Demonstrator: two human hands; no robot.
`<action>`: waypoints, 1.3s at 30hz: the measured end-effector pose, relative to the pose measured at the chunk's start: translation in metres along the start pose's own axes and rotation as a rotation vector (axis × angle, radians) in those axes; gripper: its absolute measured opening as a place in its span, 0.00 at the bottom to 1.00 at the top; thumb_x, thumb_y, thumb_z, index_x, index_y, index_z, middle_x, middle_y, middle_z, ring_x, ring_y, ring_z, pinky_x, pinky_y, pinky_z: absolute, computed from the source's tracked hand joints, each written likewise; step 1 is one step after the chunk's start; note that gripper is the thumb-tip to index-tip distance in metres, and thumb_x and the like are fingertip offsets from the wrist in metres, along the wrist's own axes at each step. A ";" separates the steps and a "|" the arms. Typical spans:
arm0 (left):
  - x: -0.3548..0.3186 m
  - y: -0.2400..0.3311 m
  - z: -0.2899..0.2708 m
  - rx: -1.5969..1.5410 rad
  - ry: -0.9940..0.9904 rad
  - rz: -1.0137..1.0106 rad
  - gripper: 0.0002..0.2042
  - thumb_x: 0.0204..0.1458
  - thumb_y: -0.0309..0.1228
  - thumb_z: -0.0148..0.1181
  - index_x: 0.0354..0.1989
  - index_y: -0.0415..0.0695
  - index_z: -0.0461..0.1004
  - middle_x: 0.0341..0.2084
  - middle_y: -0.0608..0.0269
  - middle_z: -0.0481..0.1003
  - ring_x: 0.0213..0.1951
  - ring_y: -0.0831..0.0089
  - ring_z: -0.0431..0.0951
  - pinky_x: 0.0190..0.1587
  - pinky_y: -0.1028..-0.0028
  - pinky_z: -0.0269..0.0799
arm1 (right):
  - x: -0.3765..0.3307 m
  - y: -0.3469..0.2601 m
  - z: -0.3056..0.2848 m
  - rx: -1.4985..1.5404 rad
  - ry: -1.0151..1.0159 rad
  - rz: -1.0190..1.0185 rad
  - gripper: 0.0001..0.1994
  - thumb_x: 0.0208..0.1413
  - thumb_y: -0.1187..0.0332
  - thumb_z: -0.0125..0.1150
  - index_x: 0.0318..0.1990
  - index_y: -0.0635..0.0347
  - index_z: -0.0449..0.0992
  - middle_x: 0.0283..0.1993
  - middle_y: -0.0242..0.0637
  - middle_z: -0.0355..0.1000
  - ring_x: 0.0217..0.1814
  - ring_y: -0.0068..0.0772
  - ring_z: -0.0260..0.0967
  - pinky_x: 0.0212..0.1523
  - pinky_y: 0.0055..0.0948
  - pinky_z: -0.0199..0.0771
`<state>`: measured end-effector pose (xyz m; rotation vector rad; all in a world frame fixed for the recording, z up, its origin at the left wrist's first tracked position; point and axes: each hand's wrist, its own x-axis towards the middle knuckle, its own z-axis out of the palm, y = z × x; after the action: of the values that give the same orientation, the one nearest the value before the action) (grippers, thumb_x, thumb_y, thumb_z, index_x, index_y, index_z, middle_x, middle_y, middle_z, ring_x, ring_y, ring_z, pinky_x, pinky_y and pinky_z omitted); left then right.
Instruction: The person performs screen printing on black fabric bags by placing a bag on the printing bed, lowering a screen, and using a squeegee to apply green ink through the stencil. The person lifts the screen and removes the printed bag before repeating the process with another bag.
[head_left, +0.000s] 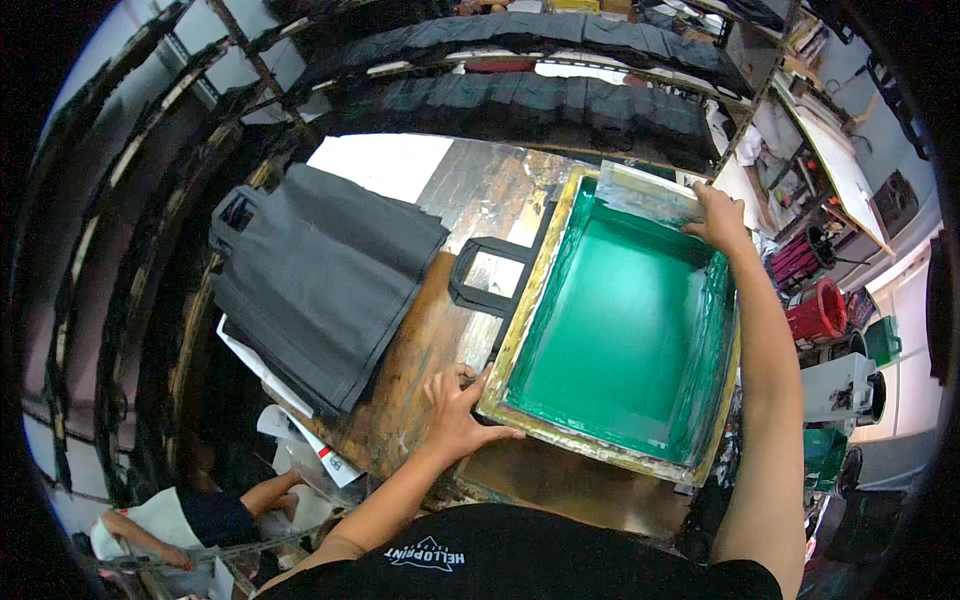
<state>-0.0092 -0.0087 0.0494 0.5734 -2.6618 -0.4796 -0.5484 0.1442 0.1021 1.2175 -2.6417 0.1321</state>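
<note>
A wooden printing frame (520, 330) with a green mesh screen (620, 330) lies on a worn wooden table. My left hand (458, 410) grips the frame's near left corner. My right hand (718, 215) holds a flat squeegee (648, 195) at the far end of the screen, inside the frame. A black bag lies under the frame; only its handle (488, 275) sticks out on the left.
A stack of dark grey fabric bags (320, 280) lies on the table at the left. Drying racks hung with dark bags (520, 100) curve across the back. Another person (190, 515) crouches at lower left. Red and green containers (820, 310) stand at the right.
</note>
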 end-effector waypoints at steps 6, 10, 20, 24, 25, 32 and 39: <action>0.131 0.032 -0.015 -0.164 0.083 0.276 0.50 0.41 0.67 0.73 0.68 0.42 0.72 0.53 0.50 0.70 0.55 0.51 0.70 0.60 0.52 0.64 | -0.021 -0.008 0.010 -0.152 0.154 0.034 0.38 0.44 0.62 0.80 0.65 0.46 0.68 0.57 0.33 0.75 0.62 0.41 0.72 0.58 0.57 0.65; 0.275 0.073 0.043 -0.160 0.207 0.488 0.41 0.54 0.63 0.65 0.64 0.39 0.74 0.58 0.45 0.71 0.59 0.48 0.71 0.62 0.51 0.66 | -0.028 -0.027 0.027 -0.182 0.261 0.048 0.33 0.45 0.64 0.78 0.60 0.45 0.71 0.49 0.32 0.74 0.57 0.38 0.72 0.55 0.50 0.68; 0.370 0.085 0.136 0.326 0.314 0.508 0.31 0.54 0.67 0.57 0.36 0.46 0.79 0.34 0.61 0.79 0.40 0.59 0.78 0.46 0.56 0.68 | -0.042 -0.032 0.018 -0.182 0.273 -0.029 0.29 0.43 0.65 0.78 0.56 0.49 0.73 0.46 0.32 0.75 0.51 0.39 0.74 0.51 0.44 0.71; 0.332 0.081 0.124 0.310 0.260 0.507 0.29 0.55 0.64 0.59 0.34 0.45 0.78 0.33 0.59 0.79 0.39 0.58 0.78 0.44 0.57 0.69 | -0.075 -0.052 0.008 -0.159 0.253 -0.041 0.26 0.44 0.66 0.76 0.53 0.49 0.74 0.44 0.32 0.75 0.49 0.40 0.75 0.48 0.45 0.70; 0.320 0.082 0.120 0.312 0.251 0.503 0.28 0.55 0.63 0.60 0.34 0.45 0.78 0.32 0.59 0.78 0.38 0.58 0.78 0.44 0.57 0.69 | -0.085 -0.059 0.003 -0.163 0.224 -0.034 0.26 0.44 0.66 0.76 0.52 0.49 0.74 0.43 0.32 0.75 0.49 0.40 0.75 0.47 0.45 0.70; 0.214 0.084 0.083 0.293 0.289 0.539 0.26 0.51 0.63 0.64 0.29 0.48 0.74 0.26 0.63 0.72 0.32 0.63 0.74 0.38 0.62 0.65 | -0.178 -0.109 -0.027 -0.141 0.203 -0.060 0.22 0.45 0.68 0.73 0.50 0.49 0.74 0.41 0.32 0.73 0.47 0.40 0.73 0.46 0.43 0.67; 0.104 0.089 0.049 0.236 0.237 0.522 0.27 0.49 0.62 0.66 0.26 0.49 0.71 0.25 0.63 0.67 0.30 0.63 0.69 0.36 0.62 0.61 | -0.275 -0.159 -0.058 -0.099 0.124 -0.054 0.15 0.50 0.71 0.64 0.46 0.48 0.74 0.39 0.33 0.71 0.45 0.38 0.70 0.42 0.44 0.64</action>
<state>-0.1463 0.0335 0.0721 -0.0188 -2.5131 0.0507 -0.2443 0.2541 0.0893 1.2068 -2.4759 0.0648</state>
